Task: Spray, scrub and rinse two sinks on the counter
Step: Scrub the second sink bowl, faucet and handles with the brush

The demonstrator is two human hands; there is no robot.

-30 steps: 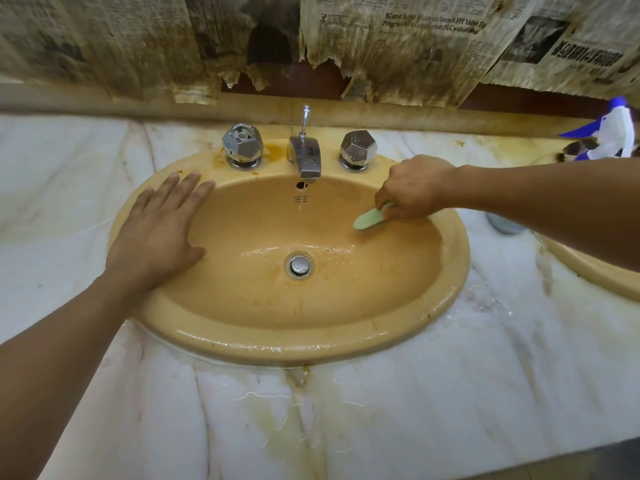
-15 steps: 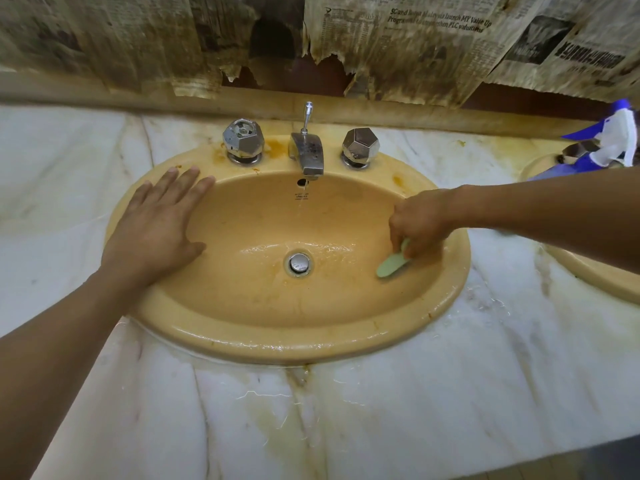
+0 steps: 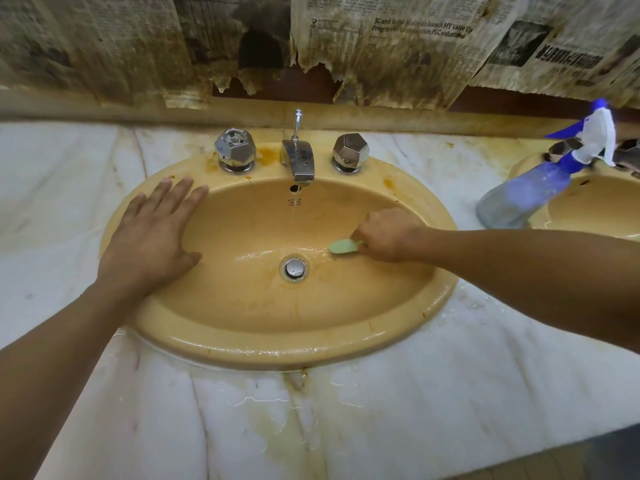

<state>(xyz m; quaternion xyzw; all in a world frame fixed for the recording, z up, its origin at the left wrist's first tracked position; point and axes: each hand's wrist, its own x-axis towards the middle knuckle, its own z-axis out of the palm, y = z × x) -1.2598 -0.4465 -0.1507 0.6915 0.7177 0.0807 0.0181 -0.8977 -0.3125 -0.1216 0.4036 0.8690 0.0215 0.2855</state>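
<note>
- The right hand (image 3: 388, 235) is clenched round a pale green brush (image 3: 343, 246), whose head is against the wet basin just right of the drain (image 3: 294, 268).
- The left hand (image 3: 152, 237) lies flat, fingers straight, on the left rim of the yellow sink (image 3: 277, 351).
- A spray bottle (image 3: 519, 199) stands on the marble surface (image 3: 450, 393) between this sink and the second sink (image 3: 588, 209).
</note>
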